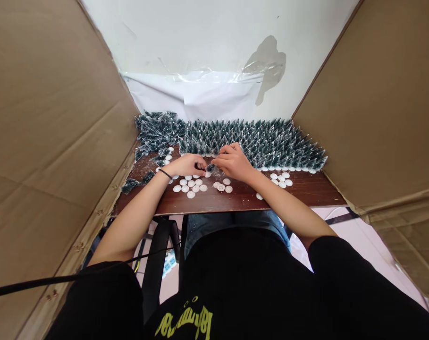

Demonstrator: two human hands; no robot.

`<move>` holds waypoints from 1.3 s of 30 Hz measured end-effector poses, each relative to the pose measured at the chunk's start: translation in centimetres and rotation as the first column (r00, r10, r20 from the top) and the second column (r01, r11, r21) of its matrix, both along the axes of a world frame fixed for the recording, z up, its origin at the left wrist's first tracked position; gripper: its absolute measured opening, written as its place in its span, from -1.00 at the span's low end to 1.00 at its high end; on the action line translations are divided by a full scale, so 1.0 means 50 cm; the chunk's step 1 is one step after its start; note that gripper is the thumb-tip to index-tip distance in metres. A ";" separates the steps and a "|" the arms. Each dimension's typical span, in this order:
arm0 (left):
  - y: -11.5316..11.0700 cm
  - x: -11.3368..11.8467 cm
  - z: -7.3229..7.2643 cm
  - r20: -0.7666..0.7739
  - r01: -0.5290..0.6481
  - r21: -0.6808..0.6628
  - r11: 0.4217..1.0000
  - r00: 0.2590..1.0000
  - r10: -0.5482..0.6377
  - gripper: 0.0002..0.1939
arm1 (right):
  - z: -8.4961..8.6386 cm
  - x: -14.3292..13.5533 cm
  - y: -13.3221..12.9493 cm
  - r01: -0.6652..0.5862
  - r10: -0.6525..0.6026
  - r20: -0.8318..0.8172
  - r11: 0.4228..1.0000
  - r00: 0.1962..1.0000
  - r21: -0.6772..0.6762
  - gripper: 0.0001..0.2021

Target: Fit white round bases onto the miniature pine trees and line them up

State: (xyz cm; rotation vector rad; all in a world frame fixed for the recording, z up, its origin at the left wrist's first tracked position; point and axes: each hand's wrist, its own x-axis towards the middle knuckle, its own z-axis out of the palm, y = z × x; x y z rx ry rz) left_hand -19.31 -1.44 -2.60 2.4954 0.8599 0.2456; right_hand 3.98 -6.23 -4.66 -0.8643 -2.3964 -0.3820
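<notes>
My left hand (192, 165) is closed, its thumb and fingers pinching a white round base (207, 174) at the middle of the table. Just right of it, my right hand (233, 163) is closed with the fingertips on a small dark green frosted tree (210, 167). Tree and base are close together; whether they are joined is hidden by the fingers. Several loose white discs (190, 183) lie below my left hand. A few more discs (221, 187), one showing a marked face, rest between my forearms.
Rows of upright miniature trees on white bases (271, 141) fill the table's back. A heap of loose trees (159, 130) lies at the back left. White discs (281, 179) sit at right. Cardboard walls (384, 94) flank the brown table (246, 200). A black cable (40, 282) crosses lower left.
</notes>
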 end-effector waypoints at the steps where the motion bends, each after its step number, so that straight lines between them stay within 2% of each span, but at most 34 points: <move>1: 0.000 0.000 0.000 0.003 0.003 0.001 1.000 1.000 -0.003 -0.75 | -0.001 0.000 0.000 0.002 -0.002 -0.001 1.000 1.000 0.002 -0.70; 10: 0.002 -0.001 -0.002 0.002 0.011 0.019 1.000 1.000 -0.011 -0.76 | -0.001 -0.001 -0.002 0.042 -0.042 0.022 0.999 0.999 0.017 -0.69; 20: 0.005 -0.003 -0.005 -0.013 0.031 0.067 0.997 0.999 -0.030 -0.75 | 0.000 -0.007 -0.006 0.008 -0.015 0.062 0.994 0.998 0.106 -0.69; 34: 0.016 -0.005 -0.012 -0.045 0.049 0.103 0.993 0.998 -0.045 -0.73 | 0.014 -0.027 -0.018 -0.006 0.007 0.156 1.000 0.988 -0.006 -0.61; 39: 0.015 -0.004 -0.009 -0.048 0.049 0.097 0.994 0.998 -0.044 -0.74 | 0.008 -0.030 -0.010 -0.006 0.005 0.171 1.000 0.985 0.001 -0.61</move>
